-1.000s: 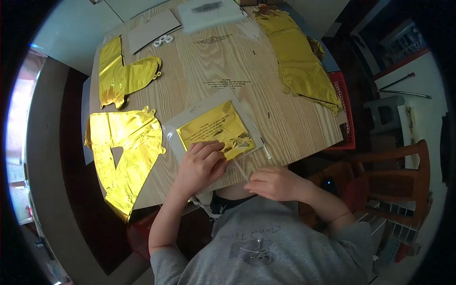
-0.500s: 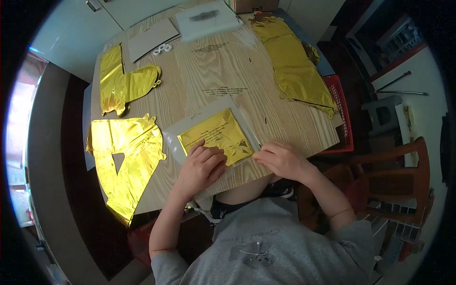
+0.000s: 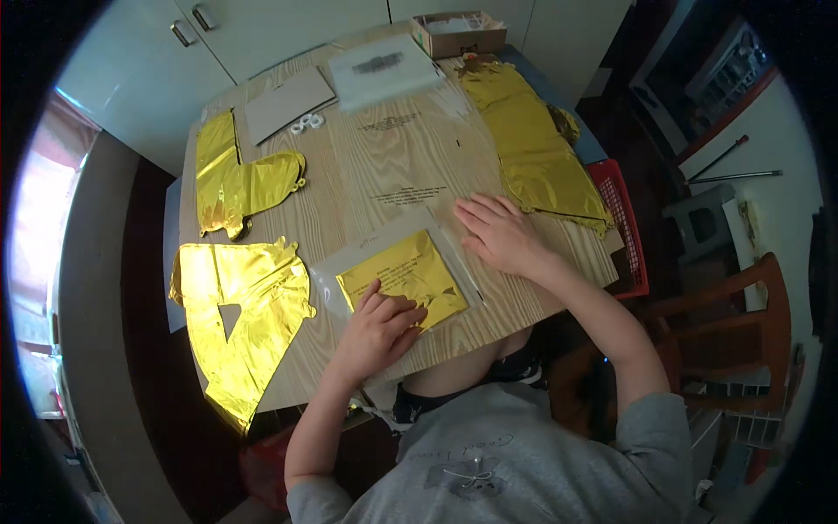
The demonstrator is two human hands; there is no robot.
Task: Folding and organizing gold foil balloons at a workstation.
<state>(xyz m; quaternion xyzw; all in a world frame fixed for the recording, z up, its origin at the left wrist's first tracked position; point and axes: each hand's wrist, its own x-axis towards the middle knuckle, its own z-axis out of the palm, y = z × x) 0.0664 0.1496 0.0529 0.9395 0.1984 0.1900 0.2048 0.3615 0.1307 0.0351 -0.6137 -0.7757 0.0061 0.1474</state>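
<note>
We note left hand (image 3: 377,336) half-curled over gold packet (image 3: 410,271); whether gripping, we cannot tell. Right hand (image 3: 504,234) lies flat, released, just beside it.

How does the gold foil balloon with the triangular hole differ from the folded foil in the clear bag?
The foil balloon is spread out; the folded foil is a compact rectangle. The foil balloon lies uncovered; the folded foil is inside the clear bag, partly behind the left hand. Both are shiny gold.
</note>
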